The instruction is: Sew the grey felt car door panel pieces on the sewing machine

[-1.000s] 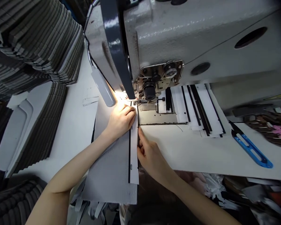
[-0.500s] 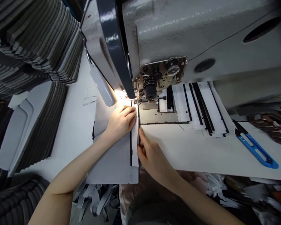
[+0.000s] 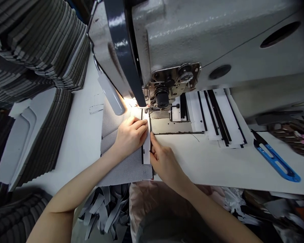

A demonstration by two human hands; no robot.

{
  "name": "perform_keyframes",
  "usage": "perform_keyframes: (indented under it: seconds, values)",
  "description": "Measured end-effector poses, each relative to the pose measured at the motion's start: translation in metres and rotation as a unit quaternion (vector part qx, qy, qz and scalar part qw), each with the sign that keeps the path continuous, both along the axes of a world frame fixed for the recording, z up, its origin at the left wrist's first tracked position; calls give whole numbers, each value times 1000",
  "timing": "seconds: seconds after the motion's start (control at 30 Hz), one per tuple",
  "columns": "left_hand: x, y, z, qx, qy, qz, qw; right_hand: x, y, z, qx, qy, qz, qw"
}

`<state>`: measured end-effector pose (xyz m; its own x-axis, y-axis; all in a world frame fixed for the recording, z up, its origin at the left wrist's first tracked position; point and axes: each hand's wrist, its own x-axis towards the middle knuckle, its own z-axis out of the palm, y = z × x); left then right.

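Observation:
A grey mesh fabric panel point(image 3: 124, 168) lies under the sewing machine's needle area point(image 3: 146, 109), with a white strip point(image 3: 147, 157) edged in black along its right side. My left hand point(image 3: 131, 133) presses on the panel, fingers bent and held together, fingertips on the white strip just below the presser foot. At the right edge of the panel, my right hand point(image 3: 164, 162) is closed, index finger along the edge and thumb lower down. Its other fingers are curled under. The needle tip itself is too small to make out.
A lamp point(image 3: 111, 92) lights the stitching spot. Several white-and-black strips point(image 3: 215, 116) lie right of the machine bed. Blue thread snips point(image 3: 277, 158) rest further right. Stacked grey panels point(image 3: 40, 135) fill the left side. Grey offcuts point(image 3: 103, 209) hang below the table edge.
The panel and white strip have moved forward under the machine, so their near ends lie farther from me. My left hand has shifted slightly back; my right index fingertip sits a little farther forward.

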<state>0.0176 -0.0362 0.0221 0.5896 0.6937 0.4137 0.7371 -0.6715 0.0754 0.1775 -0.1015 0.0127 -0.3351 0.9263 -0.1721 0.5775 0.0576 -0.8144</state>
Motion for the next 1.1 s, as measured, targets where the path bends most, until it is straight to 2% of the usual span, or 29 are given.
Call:
perform_keyframes:
  seconds: [0.1, 0.23, 0.47, 0.63, 0.83, 1.0, 1.1]
  values:
    - [0, -2, -1, -11, -7, 6, 1000, -1, 8, -1, 18, -12, -3, 1000]
    - [-1, 8, -5, -2, -6, 15, 1000, 0, 13, 1, -8, -13, -11, 1000]
    - [-3, 27, -11, 15, 32, 41, 999, 5, 0, 7, -75, 78, -16, 994]
    - [-2, 18, -8, 2, 4, 23, 1000, 1, 6, 4, -84, 76, -44, 993]
    - [-4, 0, -6, -7, -28, -3, 1000, -1, 21, 3, -54, 69, -42, 995]
    - [-6, 11, -10, -4, -27, 4, 1000, -1, 33, 1, -31, 57, -46, 997]
    - [-6, 21, -14, -15, -21, 17, 1000, -2, 42, 2, -38, 85, -47, 995]
